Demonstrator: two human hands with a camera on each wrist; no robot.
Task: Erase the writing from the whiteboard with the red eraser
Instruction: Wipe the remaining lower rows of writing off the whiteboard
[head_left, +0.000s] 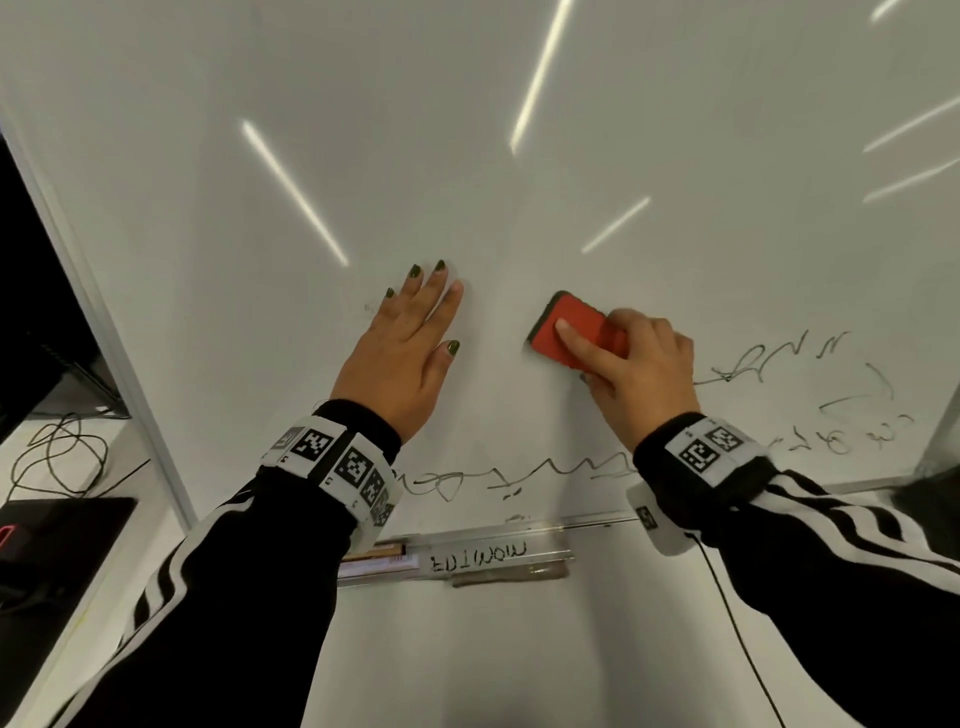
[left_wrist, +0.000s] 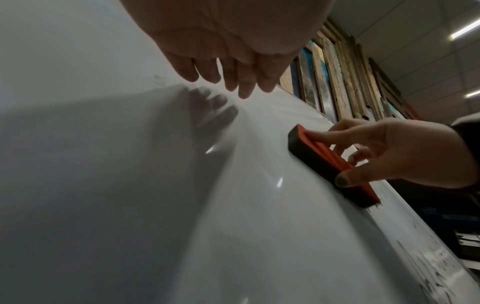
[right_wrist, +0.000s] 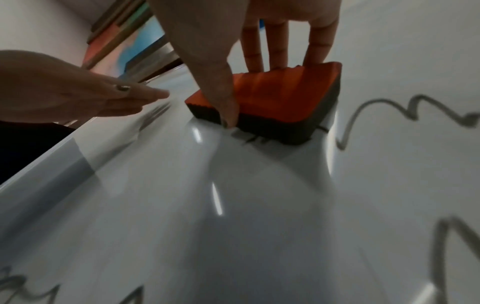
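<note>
Right hand (head_left: 641, 374) grip holds red eraser (head_left: 571, 330) on whiteboard (head_left: 467, 156); left hand (head_left: 402, 345) flat, fingers straight, apparently touching board; writing (head_left: 753, 364) beside.

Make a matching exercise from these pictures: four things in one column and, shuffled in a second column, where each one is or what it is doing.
Things:
1. left hand
2. right hand
3. red eraser
4. marker tray

States:
A. fixed below the whiteboard's lower edge
B. grips the eraser
C. rests flat, fingers straight, on the board
D. pressed with its dark pad against the board

Pairs: 1-C, 2-B, 3-D, 4-A
</note>
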